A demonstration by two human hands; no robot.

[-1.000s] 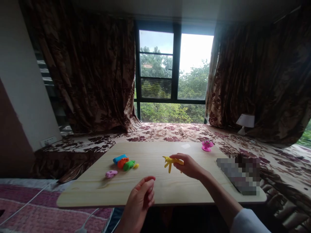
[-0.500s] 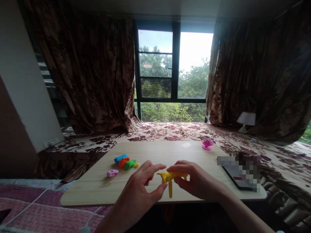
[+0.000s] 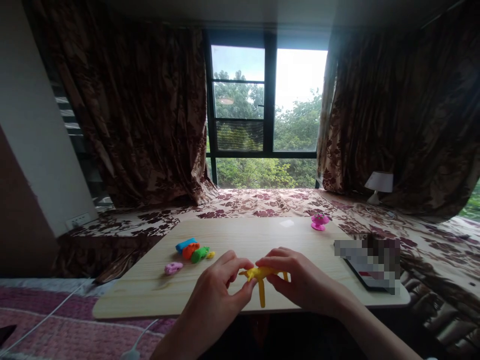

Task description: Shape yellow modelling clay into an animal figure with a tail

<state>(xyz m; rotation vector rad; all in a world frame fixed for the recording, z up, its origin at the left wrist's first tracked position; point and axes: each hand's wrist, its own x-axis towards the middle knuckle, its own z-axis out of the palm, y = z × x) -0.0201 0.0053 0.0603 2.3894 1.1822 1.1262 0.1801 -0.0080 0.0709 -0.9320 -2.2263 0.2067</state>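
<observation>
Yellow figure point(image 3: 261, 273) has coloured lumps point(image 3: 190, 251) on its left (pink ornament point(image 3: 319, 222) farther right).

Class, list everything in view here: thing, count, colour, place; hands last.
Table: 1, pale wood, centre
Figure: 1, yellow, low centre
Blue piece: 1, blue, table's left
Orange piece: 1, orange, beside blue
Green piece: 1, green, beside orange
Small lump: 1, yellow, beside green
Pale piece: 1, pink, table's left
Magenta piece: 1, magenta, table's far right
Flat object: 1, dark, table's right, partly pixelated
Printed cloth: count unclear, beige, behind table
Window: 1, dark frame, rear
Curtains: 2, brown, flanking window
Trees: several, green, outside
Lamp: 1, white, right rear
Socket panel: 1, white, left
Quilt: 1, pink, lower left
Cable: count unclear, white, on quilt
Left hand: 1, bare, at figure's left end
Right hand: 1, bare, holding figure
</observation>
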